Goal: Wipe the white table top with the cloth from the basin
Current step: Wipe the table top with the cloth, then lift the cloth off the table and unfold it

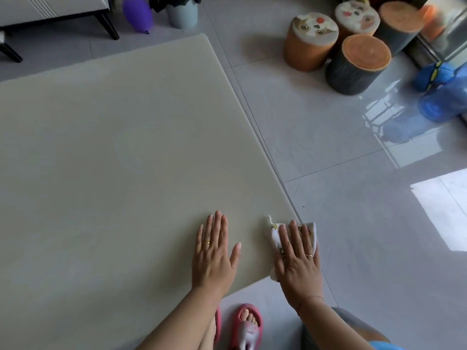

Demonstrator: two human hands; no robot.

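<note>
The white table top (113,152) fills the left and middle of the head view. A small white cloth (275,232) with yellow prints lies at the table's near right corner and overhangs the edge. My right hand (298,258) lies flat on the cloth, fingers spread, pressing it to the table. My left hand (214,253) rests flat on the bare table a little to the left of the cloth, fingers apart, holding nothing. No basin is in view.
Several round stools (353,44) stand on the tiled floor at the back right. Blue slippers (439,92) lie at the far right. A grey bin (182,13) and a purple balloon (137,13) stand beyond the table's far edge. My feet in pink slippers (246,327) are below the table's near edge.
</note>
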